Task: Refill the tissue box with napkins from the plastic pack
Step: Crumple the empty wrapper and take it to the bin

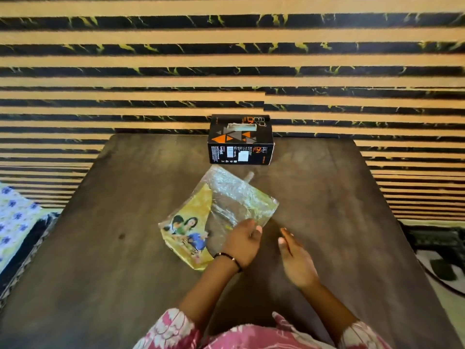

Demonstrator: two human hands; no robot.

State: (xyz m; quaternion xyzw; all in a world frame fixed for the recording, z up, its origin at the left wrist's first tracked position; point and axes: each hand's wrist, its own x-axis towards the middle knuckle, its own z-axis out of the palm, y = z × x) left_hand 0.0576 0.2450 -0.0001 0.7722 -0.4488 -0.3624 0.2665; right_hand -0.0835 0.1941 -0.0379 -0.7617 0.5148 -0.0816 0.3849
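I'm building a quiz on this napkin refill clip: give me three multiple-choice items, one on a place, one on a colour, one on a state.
1. Where does the tissue box stand?
A. At the table's far edge
B. On the pack
C. In the right hand

2. What colour are the box's triangles?
A. Blue
B. Orange and grey
C. Green

3. What is the left hand doing?
A. Hanging idle
B. Lifting the box
C. Gripping the plastic pack

Answers: 1 A, it stands beyond the pack near the wall. 2 B, they show on its top. 3 C, its fingers curl on the pack's edge; the right hand is open.
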